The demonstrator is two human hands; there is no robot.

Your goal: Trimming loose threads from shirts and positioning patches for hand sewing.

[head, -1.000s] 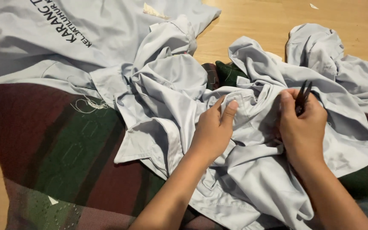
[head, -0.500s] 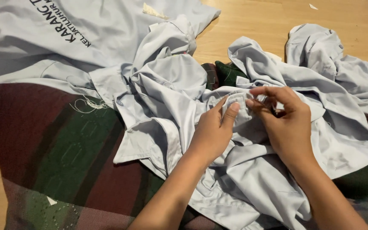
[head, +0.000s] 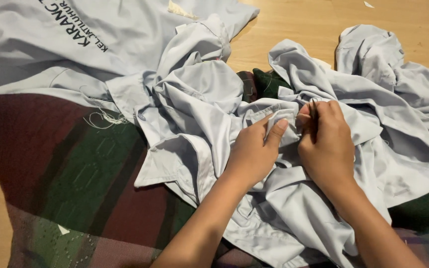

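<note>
Fingers [head: 280,130] of both hands pinched on the pale shirt [head: 199,99], thin dark tool [head: 314,108] mostly hidden.

Dark block lettering [head: 73,26] printed across the pale grey shirt [head: 35,44] spread flat at top left

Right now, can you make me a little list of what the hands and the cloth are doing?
left hand: pinching a fold of the pale grey shirt
right hand: pressed to the same fold, a thin dark tool in its grip
second shirt: spread flat, upper left, dark lettering
loose thread: beside that shirt's edge
under it all: maroon and green patterned cloth
floor: light wood
</note>
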